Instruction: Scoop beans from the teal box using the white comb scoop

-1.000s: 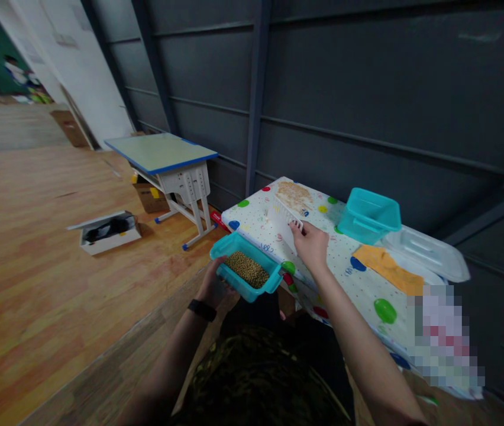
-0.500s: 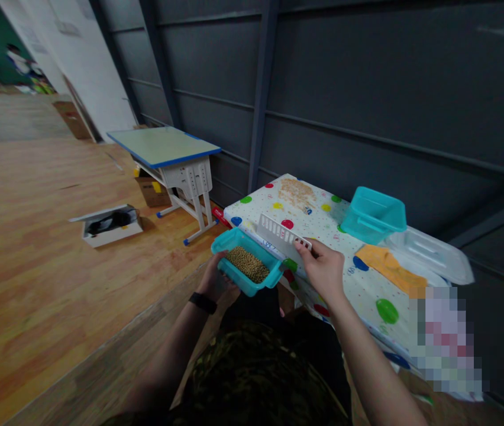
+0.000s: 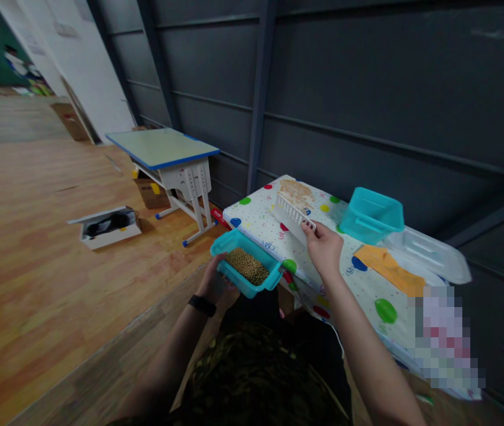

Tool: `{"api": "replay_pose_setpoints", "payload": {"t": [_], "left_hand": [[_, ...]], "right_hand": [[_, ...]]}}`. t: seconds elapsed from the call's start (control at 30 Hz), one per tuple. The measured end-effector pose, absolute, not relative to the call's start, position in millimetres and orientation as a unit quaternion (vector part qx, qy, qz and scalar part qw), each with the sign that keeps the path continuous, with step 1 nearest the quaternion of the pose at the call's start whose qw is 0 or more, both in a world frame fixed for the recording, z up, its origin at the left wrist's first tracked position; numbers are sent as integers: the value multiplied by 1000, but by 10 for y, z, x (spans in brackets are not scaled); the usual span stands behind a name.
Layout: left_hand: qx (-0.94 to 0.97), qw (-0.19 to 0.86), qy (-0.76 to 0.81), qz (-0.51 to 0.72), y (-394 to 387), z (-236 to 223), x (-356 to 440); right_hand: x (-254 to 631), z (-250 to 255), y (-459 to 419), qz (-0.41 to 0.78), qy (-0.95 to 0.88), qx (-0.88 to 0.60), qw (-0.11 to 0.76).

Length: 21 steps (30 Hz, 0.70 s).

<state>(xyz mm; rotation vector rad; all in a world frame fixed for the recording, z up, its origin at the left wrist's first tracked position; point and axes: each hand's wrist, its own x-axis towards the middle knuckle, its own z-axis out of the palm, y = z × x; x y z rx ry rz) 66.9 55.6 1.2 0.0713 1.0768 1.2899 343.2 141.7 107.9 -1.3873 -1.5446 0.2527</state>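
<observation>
The right hand [image 3: 326, 247] has its grip clamped on the end of a slotted white plastic plate [image 3: 294, 218], tilted above a balloon-print tabletop [image 3: 258, 216]; the left hand [image 3: 212, 279] grasps a turquoise bin [image 3: 238, 239] of what appear to be soybeans [image 3: 246, 265] beside its edge. Beyond lie tan crumbs [image 3: 295, 190]; rightward, a second turquoise bin [image 3: 361, 229], clear lid [image 3: 438, 257] and orange cloth [image 3: 389, 269].

the head view looks forward and down from above the left hand [image 3: 213, 279] and right hand [image 3: 326, 248], both near. it faces the table [image 3: 367, 287], with the wall [image 3: 367, 89] behind.
</observation>
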Motion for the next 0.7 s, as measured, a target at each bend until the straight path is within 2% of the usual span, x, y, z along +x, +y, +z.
{"api": "replay_pose_setpoints", "payload": {"t": [0.2,0.5,0.7], "left_hand": [[35,658,487,573,536,76,690],[39,670,482,563,530,54,667],[43,678,472,561,542,-14,652]], "right_hand": [[3459,1049,1651,94,-663,-585,457],[3599,978,1161,211,-671,-510,494],[3761,944,1565,132,-620,-533,561]]}}
